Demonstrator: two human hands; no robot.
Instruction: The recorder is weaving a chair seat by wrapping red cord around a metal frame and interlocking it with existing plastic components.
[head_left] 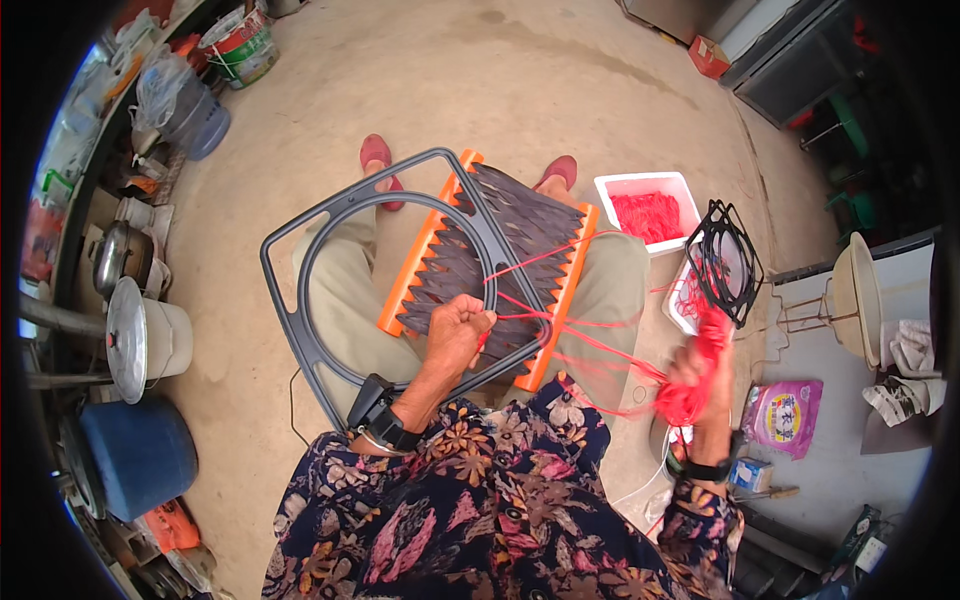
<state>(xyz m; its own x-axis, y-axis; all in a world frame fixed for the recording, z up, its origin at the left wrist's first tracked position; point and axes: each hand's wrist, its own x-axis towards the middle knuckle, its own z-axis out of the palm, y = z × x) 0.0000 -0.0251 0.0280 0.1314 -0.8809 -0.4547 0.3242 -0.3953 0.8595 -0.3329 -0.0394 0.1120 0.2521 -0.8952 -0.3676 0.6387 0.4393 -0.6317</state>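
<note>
At about 9 o'clock in the view, on the floor, stand a white bucket with a metal lid (140, 345) and a blue tub (135, 455) below it. In the centre, on the person's lap, lies the grey plastic frame (300, 330), a square outline with a round ring inside, and across it an orange rack with dark slats (490, 265). The frame looks stiff and light, so it is probably best to take it by its outer bar. The left hand (458, 335) rests on the rack with the fingers closed, pinching the red strings (560, 335) where they meet the ring. The strings run toward 3 o'clock, to the right hand (700, 375), whose fingers are closed around a loose red bundle (700, 350). These strings seem thin, soft and easy to tangle; they likely want a firm pinch near the end and steady tension. Behind the right hand, at about 2 o'clock, stand a white tray with more red strings (648, 205) and a black wire grid (725, 260).
</note>
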